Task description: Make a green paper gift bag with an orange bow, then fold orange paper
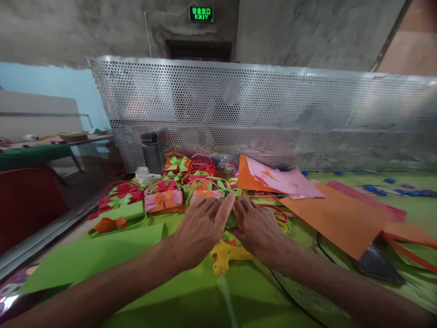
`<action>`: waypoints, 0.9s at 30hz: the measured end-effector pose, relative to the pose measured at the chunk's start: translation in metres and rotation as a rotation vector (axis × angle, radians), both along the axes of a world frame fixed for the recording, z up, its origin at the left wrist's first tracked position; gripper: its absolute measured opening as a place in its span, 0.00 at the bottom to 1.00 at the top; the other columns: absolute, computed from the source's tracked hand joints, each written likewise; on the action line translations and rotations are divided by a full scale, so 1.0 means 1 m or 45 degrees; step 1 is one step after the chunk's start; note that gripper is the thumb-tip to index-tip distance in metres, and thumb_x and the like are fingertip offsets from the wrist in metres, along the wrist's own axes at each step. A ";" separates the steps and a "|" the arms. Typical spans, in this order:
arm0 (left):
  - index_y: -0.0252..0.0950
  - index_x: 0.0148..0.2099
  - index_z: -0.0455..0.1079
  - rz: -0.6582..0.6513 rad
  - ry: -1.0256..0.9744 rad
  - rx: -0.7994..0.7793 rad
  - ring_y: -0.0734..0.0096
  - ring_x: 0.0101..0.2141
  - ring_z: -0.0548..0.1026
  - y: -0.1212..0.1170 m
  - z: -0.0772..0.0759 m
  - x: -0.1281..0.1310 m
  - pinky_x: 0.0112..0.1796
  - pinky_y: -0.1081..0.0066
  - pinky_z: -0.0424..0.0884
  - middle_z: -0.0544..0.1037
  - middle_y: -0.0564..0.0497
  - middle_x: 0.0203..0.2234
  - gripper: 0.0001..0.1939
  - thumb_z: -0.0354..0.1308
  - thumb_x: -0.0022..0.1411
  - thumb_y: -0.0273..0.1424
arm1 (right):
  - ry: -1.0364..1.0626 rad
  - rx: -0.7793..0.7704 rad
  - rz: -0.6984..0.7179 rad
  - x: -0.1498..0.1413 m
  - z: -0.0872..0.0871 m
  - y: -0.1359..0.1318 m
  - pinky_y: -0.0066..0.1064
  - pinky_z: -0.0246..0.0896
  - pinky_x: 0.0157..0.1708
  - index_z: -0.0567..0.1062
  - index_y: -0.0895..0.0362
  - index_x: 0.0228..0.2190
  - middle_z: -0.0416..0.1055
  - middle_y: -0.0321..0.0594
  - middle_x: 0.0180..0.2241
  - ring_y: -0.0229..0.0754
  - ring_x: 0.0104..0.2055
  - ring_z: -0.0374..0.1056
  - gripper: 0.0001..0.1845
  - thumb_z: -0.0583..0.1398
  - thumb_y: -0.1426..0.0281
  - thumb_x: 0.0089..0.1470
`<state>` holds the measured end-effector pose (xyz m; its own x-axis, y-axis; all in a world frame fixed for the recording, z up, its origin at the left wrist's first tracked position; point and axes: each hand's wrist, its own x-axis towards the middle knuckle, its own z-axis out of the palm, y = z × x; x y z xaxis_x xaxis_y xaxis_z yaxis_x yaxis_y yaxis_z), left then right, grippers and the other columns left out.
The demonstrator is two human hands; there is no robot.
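Observation:
My left hand (205, 225) and my right hand (261, 225) meet at the middle of the table, fingers bent and pressed toward each other. A bit of something dark green shows between them, but the fingers hide what it is. Just below lies a yellow glue gun (223, 257), with a pale glue stick (227, 296) sticking out of its back end toward me. Beyond my left hand stand small felt bags with bows, among them a pink bag with an orange bow (164, 199) and a green bag with an orange bow (116, 218).
Orange felt sheets (336, 212) and pink sheets (273, 175) lie to the right, near a black cord (290, 298). A green sheet (99, 250) lies left. A grey bottle (151, 155) stands before the perforated metal panel (191, 100). Blue pieces (375, 189) lie far right.

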<state>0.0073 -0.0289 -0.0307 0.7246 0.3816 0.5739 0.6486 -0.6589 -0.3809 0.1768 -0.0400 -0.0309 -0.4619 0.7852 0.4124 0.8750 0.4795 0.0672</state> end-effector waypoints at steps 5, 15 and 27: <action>0.33 0.65 0.45 -0.154 -0.142 -0.017 0.51 0.58 0.59 0.004 0.020 -0.011 0.58 0.48 0.46 0.65 0.39 0.56 0.35 0.57 0.61 0.33 | 0.222 -0.064 -0.087 0.010 0.010 0.008 0.38 0.64 0.33 0.65 0.59 0.47 0.69 0.49 0.43 0.51 0.41 0.69 0.25 0.63 0.67 0.48; 0.43 0.64 0.49 -0.358 -1.177 -1.039 0.53 0.59 0.58 0.019 0.000 -0.042 0.55 0.56 0.60 0.59 0.42 0.60 0.46 0.68 0.48 0.40 | 0.657 -0.400 0.078 0.029 0.008 0.015 0.39 0.62 0.42 0.68 0.59 0.49 0.71 0.47 0.46 0.50 0.46 0.68 0.31 0.65 0.65 0.42; 0.43 0.60 0.57 -0.466 -1.198 -1.161 0.61 0.50 0.70 -0.013 -0.025 -0.036 0.46 0.65 0.70 0.69 0.46 0.53 0.37 0.67 0.51 0.34 | 0.540 -0.379 0.077 0.033 -0.026 -0.006 0.45 0.62 0.44 0.67 0.59 0.48 0.71 0.49 0.45 0.53 0.47 0.68 0.28 0.63 0.65 0.44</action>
<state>-0.0290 -0.0417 -0.0559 0.3429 0.7599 0.5522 0.1539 -0.6253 0.7650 0.2099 -0.0457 -0.0565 -0.3510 0.8741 0.3357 0.7659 0.4743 -0.4341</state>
